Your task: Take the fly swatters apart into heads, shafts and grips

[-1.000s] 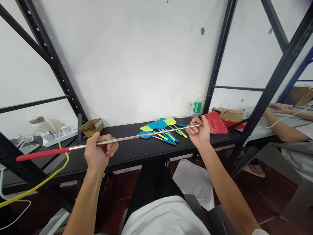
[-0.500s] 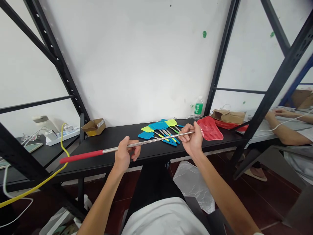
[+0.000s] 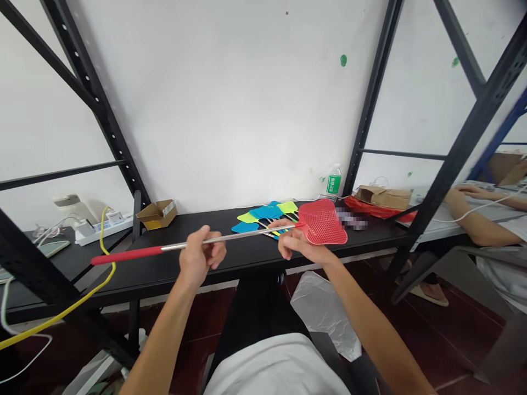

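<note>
I hold a red fly swatter (image 3: 323, 225) with a telescopic metal rod and a red handle grip across my front, above the black shelf (image 3: 197, 258). My left hand (image 3: 200, 258) is closed around the metal rod near its middle. My right hand (image 3: 298, 245) pinches the rod just below the red mesh head. The red handle end points left, out past my left hand. Behind the rod, a pile of several blue and yellow-green fly swatters (image 3: 265, 215) lies on the shelf.
A small open cardboard box (image 3: 157, 214) sits at the back left of the shelf, a green-labelled water bottle (image 3: 334, 181) at the back right. Black rack uprights stand on both sides. A yellow cable (image 3: 74, 299) hangs left. Another person's arm (image 3: 473, 216) rests on the neighbouring table.
The rod has shortened: my hands have come closer together, and the red head has slid left, from beside the bottle to in front of the swatter pile.
</note>
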Tool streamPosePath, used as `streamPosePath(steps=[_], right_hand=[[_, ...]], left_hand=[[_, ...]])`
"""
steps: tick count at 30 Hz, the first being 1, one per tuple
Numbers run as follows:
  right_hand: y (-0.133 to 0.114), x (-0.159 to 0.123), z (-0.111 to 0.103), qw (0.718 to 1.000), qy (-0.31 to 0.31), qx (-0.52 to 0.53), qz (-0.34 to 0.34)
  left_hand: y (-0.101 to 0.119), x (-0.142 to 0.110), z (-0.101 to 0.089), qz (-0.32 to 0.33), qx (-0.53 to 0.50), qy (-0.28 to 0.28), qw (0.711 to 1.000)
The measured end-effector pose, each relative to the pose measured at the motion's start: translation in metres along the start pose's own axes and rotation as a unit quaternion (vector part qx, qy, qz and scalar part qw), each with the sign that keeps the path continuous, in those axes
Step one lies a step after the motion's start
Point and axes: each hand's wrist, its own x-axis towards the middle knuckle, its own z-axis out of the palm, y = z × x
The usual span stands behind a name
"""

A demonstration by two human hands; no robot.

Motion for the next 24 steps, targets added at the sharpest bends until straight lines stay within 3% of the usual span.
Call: streamPosePath(steps=[1,3,5,7,10,14,20,24], right_hand=[[-0.002,-0.002,-0.009,0.999,-0.014,-0.04,0.01],[-0.005,-0.007,-0.028,0.997,0.054,-0.056,-0.029],[-0.011,-0.012,-0.045,0.988,0.131,0.022,-0.073],[-0.018,-0.018,-0.057,0.978,0.179,0.087,-0.063],[-0.028,-0.025,-0.064,0.976,0.173,0.133,-0.026],[-0.027,-0.031,-0.06,0.977,0.166,0.132,-0.003],[-0.022,-0.042,-0.059,0.989,0.052,0.121,0.065],[-0.019,-0.051,-0.061,0.983,0.088,0.152,0.048]], left_hand=[[0.005,0.0,-0.005,0.009,-0.02,0.022,1.0],[0.014,-0.001,-0.015,0.026,-0.034,0.049,0.998],[0.02,-0.001,-0.024,0.035,-0.026,0.061,0.997],[0.023,-0.001,-0.032,0.038,-0.016,0.064,0.997],[0.022,-0.001,-0.035,0.036,-0.013,0.056,0.998],[0.018,-0.001,-0.025,0.018,-0.004,0.029,0.999],[0.015,-0.002,-0.014,-0.002,0.013,0.001,1.0],[0.013,-0.001,-0.017,0.0,0.03,-0.016,0.999]])
